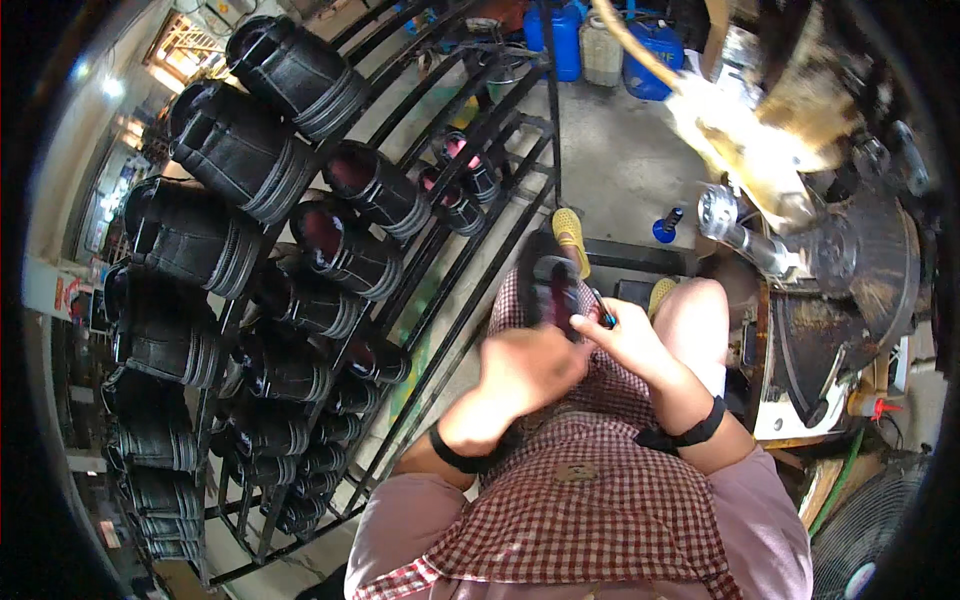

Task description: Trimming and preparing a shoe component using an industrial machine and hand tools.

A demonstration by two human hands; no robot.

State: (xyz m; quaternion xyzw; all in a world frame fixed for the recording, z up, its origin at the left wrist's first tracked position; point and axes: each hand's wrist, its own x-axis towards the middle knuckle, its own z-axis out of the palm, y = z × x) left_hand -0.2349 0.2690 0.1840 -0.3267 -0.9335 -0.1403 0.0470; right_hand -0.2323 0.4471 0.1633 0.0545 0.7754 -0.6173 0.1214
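Note:
A black shoe (549,285) with a dark reddish lining rests over my lap, in front of my checked apron (580,500). My left hand (535,368) is closed on its near end, slightly blurred. Close beside the shoe, my right hand (640,345) is closed around a small, thin dark tool with a teal part (607,318). Its kind cannot be made out, and my fingers cover most of it. The fingertips of both hands nearly meet at the shoe's near edge.
On my left stands a black metal rack (465,280) with rows of black shoes (235,150). A machine (840,260) with a bright lamp (735,130) is at the right, above a fan (880,540). Blue jugs (655,62) stand at the back; a small blue object (666,226) is on the floor.

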